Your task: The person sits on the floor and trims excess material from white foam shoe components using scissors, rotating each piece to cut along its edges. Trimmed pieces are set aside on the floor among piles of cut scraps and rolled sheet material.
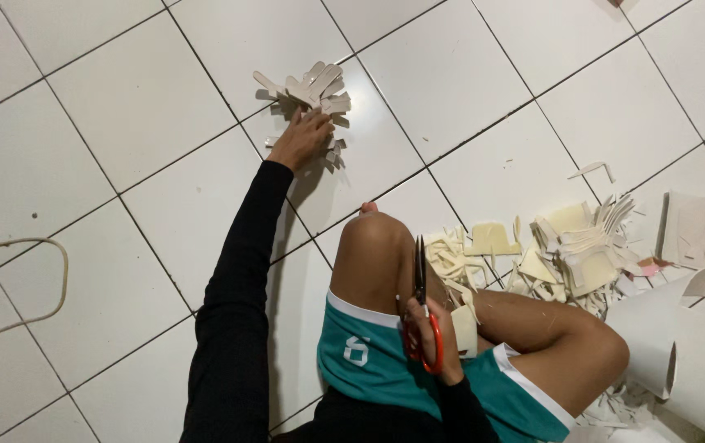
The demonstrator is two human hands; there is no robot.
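- Two bare hands are seen from above, both in black sleeves; the person is seated on a white tiled floor with knees bent.
- Landmark taken: the raised left knee, near the middle of the view.
- Left hand is stretched well beyond the knee, up and to the left of it. Its fingers are spread flat and pressed onto a small pile of cut paper shapes; nothing is gripped.
- That pile is made of pale, finger-like cutouts fanned out over a grout line, well apart from the knee.
- Right hand is held just below and to the right of the knee, against the thigh. Its fingers are clenched through the orange handles of a pair of scissors, blades shut and pointing up toward the knee.
- A cream paper piece is seen beside the same hand; whether it is pinched by the fingers cannot be told.
- To the right of the knee, a larger heap of cream offcuts and stacked cutouts is spread on the floor, partly hidden by the right leg.
- Farther right of the knee, a white paper roll and loose white sheets are lying at the frame edge.
- Far left of the knee, a loop of pale cord is lying on the tiles.
- Teal shorts with white trim are worn, below the knee.
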